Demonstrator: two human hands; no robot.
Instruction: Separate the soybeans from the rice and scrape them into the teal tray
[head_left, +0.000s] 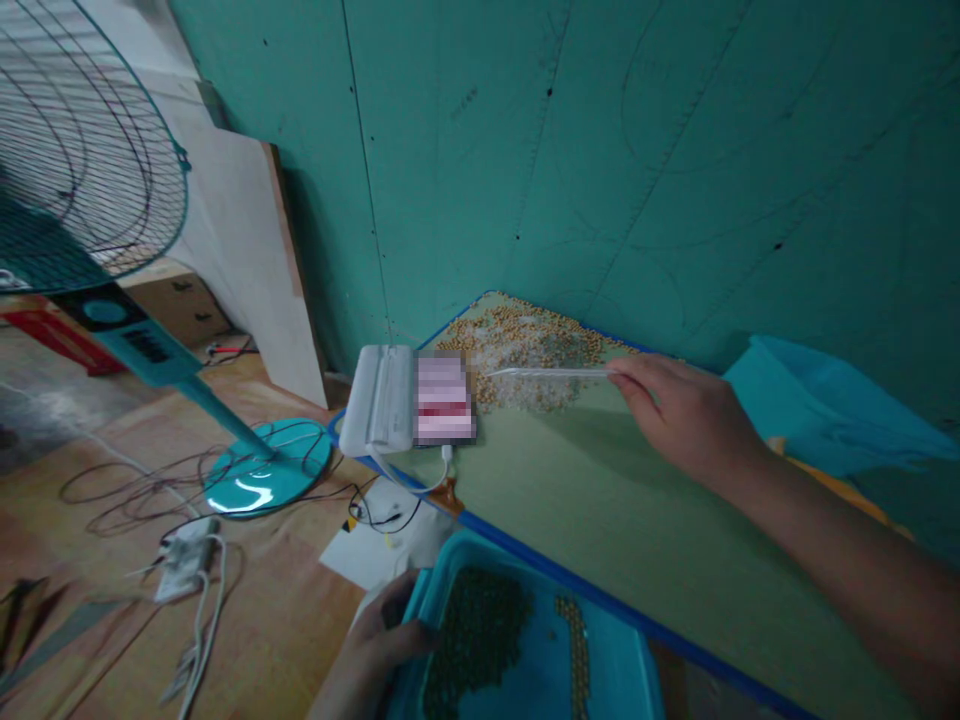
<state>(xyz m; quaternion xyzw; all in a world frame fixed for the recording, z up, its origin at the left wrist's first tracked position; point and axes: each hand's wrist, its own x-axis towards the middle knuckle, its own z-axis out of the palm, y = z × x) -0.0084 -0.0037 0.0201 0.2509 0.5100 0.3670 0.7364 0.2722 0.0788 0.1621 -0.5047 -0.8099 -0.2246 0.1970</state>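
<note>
My right hand (686, 410) is closed on the near end of a long, thin, see-through strip (555, 372), perhaps plastic. The strip reaches left over a spread of small tan bean-like grains (517, 325) mixed with clear bits, on a pale green tabletop (570, 475) with a blue edge. Below the table edge, my left hand (386, 635) grips the left rim of a turquoise plastic tray (645, 655). Inside the tray lie a dark green heap of small grains (476, 630) and a narrow row of tan grains (577, 655).
A phone with a blurred screen (444, 398) lies beside a white box-like device (377, 400) with a cable at the table's left corner. A turquoise fan (266, 465) and a power strip (187, 560) with cords stand left. A blue bag-like item (832, 405) sits right, along the green wall (525, 150).
</note>
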